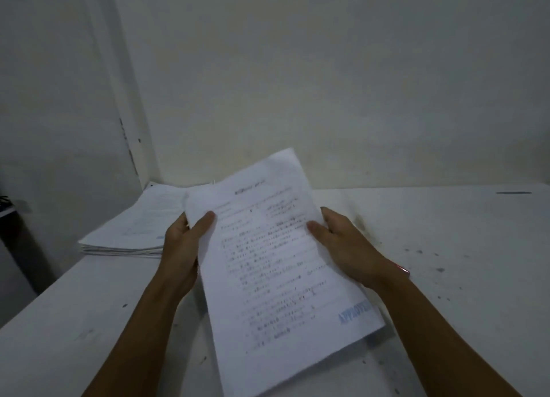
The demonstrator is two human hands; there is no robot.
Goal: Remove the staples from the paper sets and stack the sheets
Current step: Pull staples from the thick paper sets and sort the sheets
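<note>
white printed paper set [276, 256], left hand [181, 247], right hand [348, 247] gripping edges

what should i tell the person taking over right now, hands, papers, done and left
Left hand: grips the left edge of the paper set, thumb on top.
Right hand: grips its right edge, same way.
The set is held up above the white table, printed side up, blue stamp at its near right corner.
A stack of sheets lies at the far left by the wall.
Staple not visible; whether this set is unstapled is unclear.
Left: check it, then add the sheets to the stack.
</note>
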